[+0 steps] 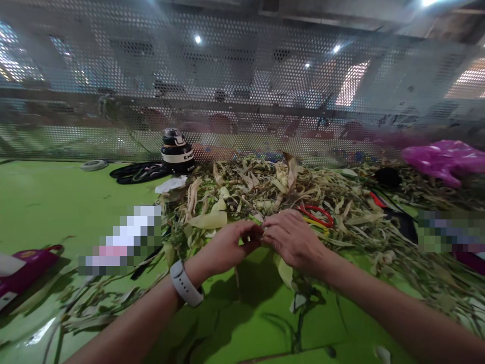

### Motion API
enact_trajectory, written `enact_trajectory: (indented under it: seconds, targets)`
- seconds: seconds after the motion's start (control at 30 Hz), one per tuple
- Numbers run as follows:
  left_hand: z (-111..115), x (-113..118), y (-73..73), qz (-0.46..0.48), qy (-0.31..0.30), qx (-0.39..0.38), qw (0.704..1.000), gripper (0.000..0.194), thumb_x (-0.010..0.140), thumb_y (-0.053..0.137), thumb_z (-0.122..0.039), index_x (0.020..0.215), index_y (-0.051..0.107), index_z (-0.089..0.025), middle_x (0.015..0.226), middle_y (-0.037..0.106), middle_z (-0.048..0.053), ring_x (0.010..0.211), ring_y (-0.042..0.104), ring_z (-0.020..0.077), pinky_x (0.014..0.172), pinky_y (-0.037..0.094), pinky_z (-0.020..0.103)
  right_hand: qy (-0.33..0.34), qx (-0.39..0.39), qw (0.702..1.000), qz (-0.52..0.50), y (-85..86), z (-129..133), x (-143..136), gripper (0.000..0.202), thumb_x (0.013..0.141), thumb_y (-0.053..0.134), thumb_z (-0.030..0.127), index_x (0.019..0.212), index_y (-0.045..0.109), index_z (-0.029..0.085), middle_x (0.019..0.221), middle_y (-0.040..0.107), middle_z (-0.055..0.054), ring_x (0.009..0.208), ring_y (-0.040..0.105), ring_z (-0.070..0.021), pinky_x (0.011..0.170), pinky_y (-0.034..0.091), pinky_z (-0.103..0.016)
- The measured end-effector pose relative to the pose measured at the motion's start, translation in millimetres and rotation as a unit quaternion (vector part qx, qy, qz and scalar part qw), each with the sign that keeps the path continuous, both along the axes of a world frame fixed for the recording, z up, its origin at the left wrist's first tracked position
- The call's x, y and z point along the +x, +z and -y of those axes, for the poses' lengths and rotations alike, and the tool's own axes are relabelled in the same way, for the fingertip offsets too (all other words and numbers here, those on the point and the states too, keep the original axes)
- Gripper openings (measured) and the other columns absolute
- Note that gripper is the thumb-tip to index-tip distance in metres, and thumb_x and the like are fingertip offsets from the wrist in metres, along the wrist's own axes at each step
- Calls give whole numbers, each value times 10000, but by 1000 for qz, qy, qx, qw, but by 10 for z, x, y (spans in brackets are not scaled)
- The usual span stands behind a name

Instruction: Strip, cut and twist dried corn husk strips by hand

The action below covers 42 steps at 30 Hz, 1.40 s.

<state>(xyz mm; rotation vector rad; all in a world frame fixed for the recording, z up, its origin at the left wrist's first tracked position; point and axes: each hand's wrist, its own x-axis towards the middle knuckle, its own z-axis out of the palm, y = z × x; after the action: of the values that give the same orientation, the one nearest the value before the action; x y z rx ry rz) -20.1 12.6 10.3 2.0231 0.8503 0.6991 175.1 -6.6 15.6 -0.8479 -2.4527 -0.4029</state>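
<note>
Both hands meet near the middle of the view, over the front edge of a pile of dried leaves and husks [250,184]. My left hand [231,246] has its fingers curled, thumb and fingertips brought together; what they pinch is too small to make out. A pale wristband is on that wrist. Beside it my right hand [293,237] is closed too, its fingertips touching those of the left; anything inside is hidden. Red-handled scissors [322,215] lie just behind the right hand. A pale green leaf [285,273] shows below the right hand.
A black bottle [177,154] stands at the back, beside a dark flat pouch [140,172]. Pink plastic [449,159] lies at the back right and a magenta object [28,270] at the far left. A perforated metal screen [235,91] rises behind the green table [49,194].
</note>
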Motion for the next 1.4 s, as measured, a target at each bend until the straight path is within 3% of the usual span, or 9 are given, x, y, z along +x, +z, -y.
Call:
enact_trajectory:
  seconds: [0.1, 0.2, 0.3, 0.43, 0.57, 0.9, 1.1, 1.2, 1.4]
  targets:
    - [20, -13, 63, -26, 4, 49, 998, 180, 783, 537, -196, 943, 619, -200, 848, 635, 35, 750, 557, 166, 690, 423, 271, -11, -60, 997, -37, -19, -23, -15, 276, 941, 358, 314, 812, 549, 163, 707, 598, -47, 693, 509, -171, 763, 390, -337]
    - [22, -15, 118, 19, 9, 23, 1000, 213, 778, 558, -198, 989, 582, -201, 914, 628, 46, 811, 569, 170, 737, 435, 283, -32, -86, 993, -79, -14, -15, -27, 310, 942, 339, 362, 806, 537, 166, 708, 586, -53, 690, 508, -176, 691, 396, -309]
    - [10, -3, 123, 112, 31, -95, 989, 270, 758, 615, -253, 1012, 549, -191, 938, 623, 51, 869, 577, 170, 764, 445, 288, -41, -84, 990, -110, -3, -3, -21, 287, 942, 346, 354, 819, 534, 176, 744, 593, -62, 719, 521, -179, 676, 408, -298]
    - [6, 36, 62, 201, 142, -271, 931, 388, 696, 695, -337, 1014, 540, -177, 833, 640, 18, 761, 590, 134, 651, 423, 237, -30, -59, 985, -158, -14, 3, -12, 234, 936, 377, 322, 838, 536, 181, 778, 601, -70, 773, 540, -183, 697, 435, -300]
    - [36, 90, -25, 244, 115, -394, 879, 272, 720, 669, -391, 864, 616, -165, 869, 673, 44, 795, 608, 133, 656, 414, 224, -30, -55, 984, -166, -31, 9, -15, 221, 934, 383, 314, 845, 534, 180, 777, 605, -72, 761, 536, -182, 695, 446, -301]
    - [137, 185, -48, 282, 117, -299, 904, 183, 721, 684, -344, 766, 683, -167, 821, 687, 12, 828, 573, 145, 795, 400, 256, 6, -94, 981, -169, -80, 25, -54, 212, 929, 398, 303, 829, 540, 182, 779, 607, -62, 751, 536, -172, 695, 435, -290]
    - [155, 182, -25, 309, 123, -308, 891, 177, 686, 718, -318, 684, 662, -149, 694, 651, -5, 701, 544, 113, 711, 413, 243, -99, -258, 909, -310, -15, 81, -88, 155, 884, 463, 341, 845, 505, 198, 708, 568, -4, 634, 535, -135, 579, 416, -234]
    - [156, 190, -47, 325, 104, -312, 887, 187, 705, 703, -311, 679, 635, -139, 694, 633, -5, 700, 543, 108, 724, 421, 245, -101, -302, 879, -354, -17, 84, -115, 172, 880, 444, 351, 813, 483, 198, 682, 537, 8, 628, 516, -131, 569, 410, -227]
    - [175, 221, -55, 347, 101, -308, 880, 190, 700, 709, -298, 722, 591, -149, 725, 612, -25, 715, 537, 88, 719, 424, 213, -89, -336, 865, -362, -65, 93, -148, 180, 870, 454, 358, 812, 485, 191, 693, 532, 8, 641, 500, -129, 585, 403, -227]
